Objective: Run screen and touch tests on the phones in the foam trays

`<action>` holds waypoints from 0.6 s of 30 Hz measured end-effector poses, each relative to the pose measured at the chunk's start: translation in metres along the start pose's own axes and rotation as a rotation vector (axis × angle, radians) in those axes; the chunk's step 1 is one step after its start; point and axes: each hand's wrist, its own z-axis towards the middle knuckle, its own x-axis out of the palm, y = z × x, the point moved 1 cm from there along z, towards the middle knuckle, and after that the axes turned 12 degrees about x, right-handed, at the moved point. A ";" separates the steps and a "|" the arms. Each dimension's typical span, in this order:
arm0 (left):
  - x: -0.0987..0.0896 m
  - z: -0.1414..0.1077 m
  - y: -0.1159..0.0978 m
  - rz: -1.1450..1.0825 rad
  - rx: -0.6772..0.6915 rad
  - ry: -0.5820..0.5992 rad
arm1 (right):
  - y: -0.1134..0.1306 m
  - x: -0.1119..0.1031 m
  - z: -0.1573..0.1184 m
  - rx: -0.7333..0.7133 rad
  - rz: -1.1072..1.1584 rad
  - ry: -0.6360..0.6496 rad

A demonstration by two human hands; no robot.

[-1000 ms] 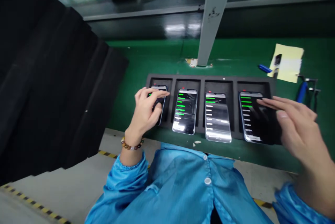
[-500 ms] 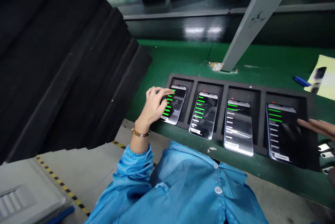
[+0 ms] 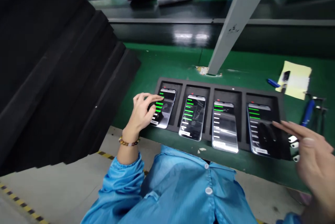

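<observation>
Four phones (image 3: 192,117) lie on one tray (image 3: 228,90); the left hand (image 3: 142,111), grasping nothing, apparently touches one; the right hand (image 3: 309,143) is empty.

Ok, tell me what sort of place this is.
Probably an electronics assembly or testing bench: four lit phones lie in a compartmented black tray, the person wears a blue work coat, and black-and-yellow tape marks the floor.

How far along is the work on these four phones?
Apparently done: green lines on every screen. In hand: the left hand is at the leftmost phone, the right hand by the rightmost phone. Apparently remaining: white lines, fewer on the second phone than the third phone.
</observation>
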 end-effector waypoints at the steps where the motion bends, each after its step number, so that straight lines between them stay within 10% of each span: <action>1: 0.001 0.002 0.002 0.008 0.002 0.001 | 0.009 -0.003 -0.001 -0.006 0.044 0.013; 18: 0.007 0.002 -0.018 -0.007 0.145 -0.153 | 0.058 0.010 -0.006 -0.044 0.062 0.167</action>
